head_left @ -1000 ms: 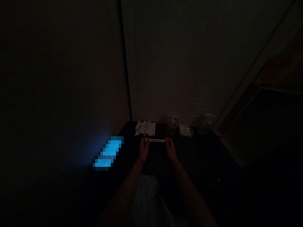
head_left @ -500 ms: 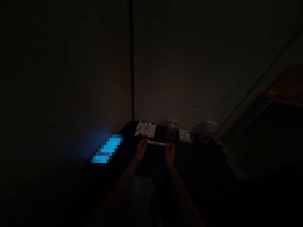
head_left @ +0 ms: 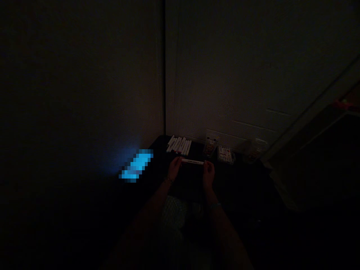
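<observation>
A white marker (head_left: pixel 192 162) with dark print on its barrel is held level between my two hands above the dark table. My left hand (head_left: pixel 174 168) is closed on its left end. The right end is pinched by the fingers of my right hand (head_left: pixel 208 174). Just beyond my left hand, a row of several white markers (head_left: pixel 179 145) lies side by side on the table. Behind my right hand stands a clear plastic package (head_left: pixel 210 146) with dark and reddish print. Dim light hides the finer detail of the fingers.
A white case of markers (head_left: pixel 225 155) sits right of the package, with another clear package (head_left: pixel 256 150) farther right. At the left glows a blurred blue screen (head_left: pixel 137 165). Pale walls (head_left: pixel 219 75) meet in a corner behind the dark table (head_left: pixel 239 176).
The whole view has shifted, so everything appears a little higher and farther right. Both hands keep hold of the marker, which stays nearly level.
</observation>
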A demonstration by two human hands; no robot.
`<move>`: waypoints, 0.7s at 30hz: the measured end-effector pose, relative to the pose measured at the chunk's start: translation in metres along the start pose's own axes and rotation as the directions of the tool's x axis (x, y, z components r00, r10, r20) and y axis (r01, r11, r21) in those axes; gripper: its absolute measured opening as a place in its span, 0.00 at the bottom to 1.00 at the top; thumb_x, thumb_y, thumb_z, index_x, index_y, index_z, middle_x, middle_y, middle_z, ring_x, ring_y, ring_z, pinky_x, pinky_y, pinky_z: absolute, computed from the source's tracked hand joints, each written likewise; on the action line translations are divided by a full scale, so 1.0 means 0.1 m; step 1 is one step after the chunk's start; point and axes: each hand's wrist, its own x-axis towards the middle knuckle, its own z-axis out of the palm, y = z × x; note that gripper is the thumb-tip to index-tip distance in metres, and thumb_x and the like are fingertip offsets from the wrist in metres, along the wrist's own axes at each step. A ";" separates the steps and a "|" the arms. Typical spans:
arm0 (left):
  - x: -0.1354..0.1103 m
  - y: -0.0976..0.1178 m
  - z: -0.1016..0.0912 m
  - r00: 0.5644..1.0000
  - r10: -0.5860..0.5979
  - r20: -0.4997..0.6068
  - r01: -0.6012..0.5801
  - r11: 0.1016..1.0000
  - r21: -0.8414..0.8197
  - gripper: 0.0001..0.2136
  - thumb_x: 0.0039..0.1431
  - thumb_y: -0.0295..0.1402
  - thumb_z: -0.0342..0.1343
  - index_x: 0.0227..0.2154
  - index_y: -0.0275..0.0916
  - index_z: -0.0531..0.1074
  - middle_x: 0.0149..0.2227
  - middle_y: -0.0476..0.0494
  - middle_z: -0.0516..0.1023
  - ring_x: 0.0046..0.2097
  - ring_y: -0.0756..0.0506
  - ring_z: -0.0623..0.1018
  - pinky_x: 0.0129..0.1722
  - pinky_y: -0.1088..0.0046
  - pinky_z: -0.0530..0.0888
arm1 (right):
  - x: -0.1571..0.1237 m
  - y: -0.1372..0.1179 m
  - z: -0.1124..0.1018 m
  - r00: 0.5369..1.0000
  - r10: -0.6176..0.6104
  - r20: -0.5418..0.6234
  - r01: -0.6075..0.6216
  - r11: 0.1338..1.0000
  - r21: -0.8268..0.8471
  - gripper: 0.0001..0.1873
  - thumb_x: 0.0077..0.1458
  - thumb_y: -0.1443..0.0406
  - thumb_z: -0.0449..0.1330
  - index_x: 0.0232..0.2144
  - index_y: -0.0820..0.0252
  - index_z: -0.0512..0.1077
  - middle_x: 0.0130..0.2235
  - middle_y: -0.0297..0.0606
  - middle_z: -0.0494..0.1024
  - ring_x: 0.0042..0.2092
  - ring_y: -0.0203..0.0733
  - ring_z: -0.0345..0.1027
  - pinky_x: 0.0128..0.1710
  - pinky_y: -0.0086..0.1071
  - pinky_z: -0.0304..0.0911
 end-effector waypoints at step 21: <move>-0.02 0.00 0.03 0.994 0.008 0.107 -0.015 0.997 0.072 0.20 0.53 0.42 0.44 0.45 0.37 0.67 0.23 0.49 0.71 0.26 0.52 0.67 0.28 0.77 0.64 | 0.02 0.00 -0.06 0.997 0.055 0.057 -0.064 0.983 0.169 0.24 0.50 0.53 0.49 0.46 0.60 0.63 0.39 0.39 0.71 0.36 0.35 0.65 0.34 0.28 0.60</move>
